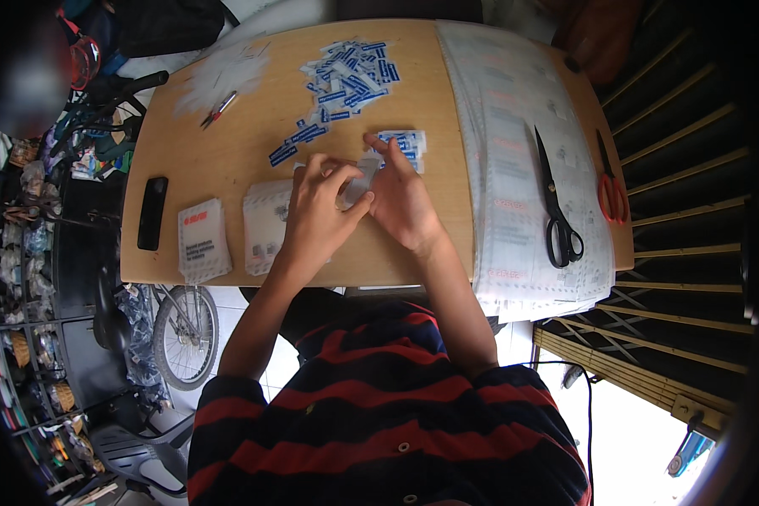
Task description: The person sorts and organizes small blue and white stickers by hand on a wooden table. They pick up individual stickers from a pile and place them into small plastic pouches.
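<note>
Both of my hands meet near the middle of the table around a small whitish translucent packet (363,180). My left hand (319,211) has its fingers bent, with thumb and fingertips closed on the packet's left side. My right hand (403,201) is turned palm inward and holds the other side; part of its grip is hidden. Just beyond it lies a small stack of blue-and-white packets (411,145). A stack of printed translucent bags (264,221) sits partly under my left forearm, and another stack of printed bags (203,240) lies to its left.
A loose pile of blue-and-white packets (354,80) covers the far middle of the wooden table (434,215). Red-handled snips (220,110) lie by clear plastic pieces (219,80). A black phone (152,213) rests left. Large plastic sheets (514,169) carry black scissors (555,207); red-handled scissors (609,185) lie beyond.
</note>
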Tool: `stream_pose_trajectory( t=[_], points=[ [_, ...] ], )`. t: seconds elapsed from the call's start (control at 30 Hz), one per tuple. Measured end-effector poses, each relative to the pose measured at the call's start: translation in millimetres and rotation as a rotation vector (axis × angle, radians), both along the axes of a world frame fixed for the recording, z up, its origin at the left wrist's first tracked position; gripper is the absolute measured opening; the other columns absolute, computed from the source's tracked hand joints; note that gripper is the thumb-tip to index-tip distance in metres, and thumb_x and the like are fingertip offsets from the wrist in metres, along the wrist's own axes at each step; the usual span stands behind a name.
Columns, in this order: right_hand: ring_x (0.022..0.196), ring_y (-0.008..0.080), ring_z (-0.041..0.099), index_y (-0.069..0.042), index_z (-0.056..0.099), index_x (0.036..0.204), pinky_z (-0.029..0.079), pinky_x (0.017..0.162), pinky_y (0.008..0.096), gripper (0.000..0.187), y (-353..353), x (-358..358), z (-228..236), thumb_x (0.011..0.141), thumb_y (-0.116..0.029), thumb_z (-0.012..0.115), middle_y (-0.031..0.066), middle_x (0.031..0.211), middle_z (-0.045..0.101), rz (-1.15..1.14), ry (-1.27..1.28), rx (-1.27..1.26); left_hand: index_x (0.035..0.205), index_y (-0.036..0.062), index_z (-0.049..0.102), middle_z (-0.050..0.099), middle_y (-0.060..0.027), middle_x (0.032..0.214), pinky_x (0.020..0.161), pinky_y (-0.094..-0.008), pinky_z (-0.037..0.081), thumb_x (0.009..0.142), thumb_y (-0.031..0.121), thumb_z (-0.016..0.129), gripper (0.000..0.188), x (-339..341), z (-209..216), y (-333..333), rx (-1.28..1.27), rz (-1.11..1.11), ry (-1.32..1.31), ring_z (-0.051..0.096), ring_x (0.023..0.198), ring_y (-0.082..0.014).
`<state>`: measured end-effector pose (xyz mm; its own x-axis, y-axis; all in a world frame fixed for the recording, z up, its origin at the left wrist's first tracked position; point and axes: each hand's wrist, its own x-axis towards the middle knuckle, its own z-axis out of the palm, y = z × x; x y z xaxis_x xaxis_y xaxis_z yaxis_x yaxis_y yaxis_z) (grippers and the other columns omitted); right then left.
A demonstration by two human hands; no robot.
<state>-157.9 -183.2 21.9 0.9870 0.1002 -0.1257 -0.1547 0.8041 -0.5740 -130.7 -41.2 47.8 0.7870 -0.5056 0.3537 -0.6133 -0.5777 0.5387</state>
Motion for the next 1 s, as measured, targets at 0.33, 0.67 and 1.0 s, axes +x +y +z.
stream_pose_trajectory(
  t=[0.33,0.67,1.0],
  points=[
    [0.104,0.0199,0.056,-0.012,0.026,0.144,0.045,0.091,0.0336,0.055,-10,-8,4,0.104,-0.047,0.04,0.0115,0.118,0.057,0.036,-0.051,0.098,0.098,0.0041,0.065,0.071,-0.0111,0.093,0.075,-0.0376,0.051,0.077,0.008,0.075,0.024,4,-6,-10,-0.106,-0.008,0.045,0.067,0.08,-0.0274],
    [0.111,0.0196,0.057,-0.011,0.043,0.127,0.045,0.096,0.0336,0.032,-25,-19,3,0.101,-0.027,0.053,0.0115,0.123,0.057,-0.043,-0.035,-0.042,0.099,-0.0019,0.063,0.07,-0.0079,0.091,0.071,-0.0248,0.051,0.085,0.003,0.073,0.018,12,-13,-6,-0.546,-0.091,0.684,0.068,0.083,-0.0122],
    [0.082,0.0094,0.061,-0.001,0.059,0.088,0.049,0.073,0.0242,0.011,-31,-15,-2,0.09,-0.004,0.069,0.0063,0.09,0.067,-0.201,-0.066,-0.581,0.102,-0.0007,0.067,0.071,-0.0056,0.092,0.074,-0.0254,0.051,0.083,0.006,0.075,0.022,2,-16,-23,-0.496,-0.087,0.517,0.067,0.084,-0.0127]
  ],
)
